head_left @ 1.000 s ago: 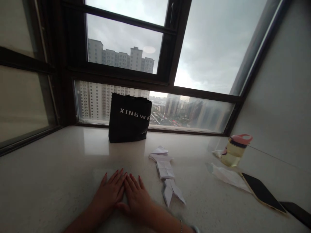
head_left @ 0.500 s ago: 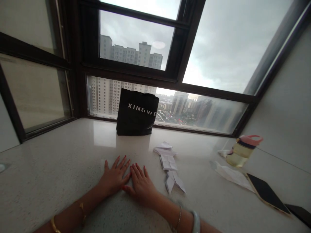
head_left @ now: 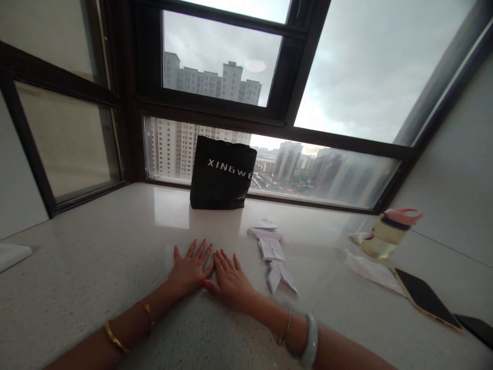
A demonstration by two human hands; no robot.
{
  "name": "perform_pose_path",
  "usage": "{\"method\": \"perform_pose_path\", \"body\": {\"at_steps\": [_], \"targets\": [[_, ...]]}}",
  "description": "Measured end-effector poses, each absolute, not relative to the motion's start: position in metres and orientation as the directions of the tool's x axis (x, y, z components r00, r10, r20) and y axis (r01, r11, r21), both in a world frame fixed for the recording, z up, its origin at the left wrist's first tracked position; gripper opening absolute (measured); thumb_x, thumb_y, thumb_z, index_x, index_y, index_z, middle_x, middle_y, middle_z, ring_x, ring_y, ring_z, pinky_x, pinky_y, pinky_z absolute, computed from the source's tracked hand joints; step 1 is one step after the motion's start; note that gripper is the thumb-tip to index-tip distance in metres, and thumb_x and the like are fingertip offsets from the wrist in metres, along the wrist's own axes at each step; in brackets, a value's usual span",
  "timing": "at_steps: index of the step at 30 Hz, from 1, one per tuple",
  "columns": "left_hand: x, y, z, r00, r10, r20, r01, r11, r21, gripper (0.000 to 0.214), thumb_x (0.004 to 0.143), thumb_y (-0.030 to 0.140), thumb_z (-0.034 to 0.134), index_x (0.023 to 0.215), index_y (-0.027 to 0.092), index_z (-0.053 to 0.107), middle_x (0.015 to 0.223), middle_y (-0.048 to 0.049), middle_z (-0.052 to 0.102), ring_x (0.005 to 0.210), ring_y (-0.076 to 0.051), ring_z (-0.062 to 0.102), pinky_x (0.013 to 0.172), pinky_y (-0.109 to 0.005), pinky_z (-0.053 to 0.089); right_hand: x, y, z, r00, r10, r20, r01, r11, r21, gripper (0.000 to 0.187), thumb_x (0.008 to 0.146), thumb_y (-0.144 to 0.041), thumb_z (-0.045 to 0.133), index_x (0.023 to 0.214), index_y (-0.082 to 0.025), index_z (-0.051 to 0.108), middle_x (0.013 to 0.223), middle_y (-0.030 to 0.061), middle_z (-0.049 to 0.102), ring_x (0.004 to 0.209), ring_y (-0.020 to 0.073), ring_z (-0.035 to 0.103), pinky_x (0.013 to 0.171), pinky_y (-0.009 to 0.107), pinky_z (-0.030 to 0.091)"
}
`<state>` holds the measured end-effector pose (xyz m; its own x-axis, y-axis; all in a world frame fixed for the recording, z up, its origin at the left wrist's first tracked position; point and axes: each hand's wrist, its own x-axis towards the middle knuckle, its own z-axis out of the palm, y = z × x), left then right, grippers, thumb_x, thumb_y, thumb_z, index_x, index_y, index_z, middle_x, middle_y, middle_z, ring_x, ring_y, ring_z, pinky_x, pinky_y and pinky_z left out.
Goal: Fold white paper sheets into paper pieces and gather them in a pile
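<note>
My left hand (head_left: 190, 270) lies flat on the speckled white countertop (head_left: 115, 257), fingers spread, holding nothing. Beside it my right hand (head_left: 231, 282) also rests palm down with its fingers stretched out. The two hands touch, or nearly touch, at the fingers and thumbs. Just right of my right hand is a row of folded white papers (head_left: 271, 250), the nearest one ending in two points. A black bag (head_left: 221, 180) with white letters stands upright beyond my hands, near the window.
At the right stand a bottle (head_left: 383, 239) with a pink lid and pale yellow body, a crumpled white tissue (head_left: 373, 270) and a dark tablet-like slab (head_left: 425, 298). Another dark flat object (head_left: 475, 329) sits at the right edge. A dark-framed window (head_left: 327, 139) closes the back.
The whole view has shifted slightly, so everything appears a little higher and farther right. Both hands stay flat on the countertop, and the papers keep their arrangement.
</note>
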<state>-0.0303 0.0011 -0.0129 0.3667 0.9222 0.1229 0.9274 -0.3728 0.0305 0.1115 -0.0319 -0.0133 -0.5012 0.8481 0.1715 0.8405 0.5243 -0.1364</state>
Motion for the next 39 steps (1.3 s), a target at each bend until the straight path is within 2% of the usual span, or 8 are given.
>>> {"method": "perform_pose_path", "body": {"at_steps": [6,26,32,36,39], "targets": [[-0.0282,0.0000,-0.0135,0.353,0.928,0.118,0.933,-0.359,0.034,0.049,0.080,0.044,0.020,0.126,0.026,0.025,0.136,-0.0042,0.016,0.123,-0.031,0.010,0.082,-0.068,0.004,0.1119,-0.0311,-0.0150,-0.519,0.833,0.190,0.833,0.543,-0.106,0.074,0.079,-0.058,0.014,0.127,-0.003,0.023,0.131,0.0183,0.026,0.123,0.0251,0.015,0.098,0.048,0.010],[-0.0254,-0.0010,-0.0142,0.330,0.938,0.105,0.942,-0.334,0.020,0.050,0.081,0.043,0.018,0.127,0.025,0.022,0.136,-0.0030,0.015,0.123,-0.030,0.010,0.082,-0.069,0.005,0.1106,-0.0323,-0.0125,-0.511,0.838,0.192,0.833,0.538,-0.130,0.073,0.080,-0.057,0.015,0.127,-0.002,0.022,0.131,0.0188,0.025,0.122,0.0255,0.016,0.098,0.047,0.009],[-0.0258,-0.0052,-0.0116,0.339,0.930,0.141,0.936,-0.349,0.052,0.048,0.082,0.041,0.021,0.126,0.023,0.027,0.136,-0.0042,0.019,0.121,-0.034,0.013,0.083,-0.067,0.007,0.1105,-0.0291,-0.0132,-0.507,0.849,0.149,0.839,0.526,-0.142,0.072,0.079,-0.057,0.015,0.128,-0.004,0.020,0.132,0.0180,0.023,0.123,0.0257,0.014,0.097,0.049,0.009],[-0.0265,-0.0085,-0.0115,0.361,0.907,0.216,0.924,-0.380,0.051,0.046,0.083,0.037,0.019,0.125,0.022,0.030,0.134,-0.0055,0.024,0.120,-0.034,0.016,0.084,-0.065,0.009,0.1108,-0.0290,-0.0110,-0.515,0.847,0.129,0.834,0.530,-0.153,0.075,0.079,-0.058,0.014,0.128,-0.001,0.019,0.132,0.0197,0.023,0.123,0.0265,0.014,0.097,0.048,0.008],[-0.0263,-0.0071,-0.0120,0.365,0.907,0.211,0.923,-0.383,0.047,0.046,0.083,0.037,0.018,0.125,0.023,0.030,0.134,-0.0057,0.024,0.120,-0.034,0.016,0.083,-0.066,0.010,0.1112,-0.0299,-0.0094,-0.518,0.845,0.131,0.832,0.533,-0.154,0.075,0.079,-0.058,0.013,0.128,-0.002,0.020,0.132,0.0198,0.023,0.123,0.0264,0.014,0.097,0.048,0.008]]}}
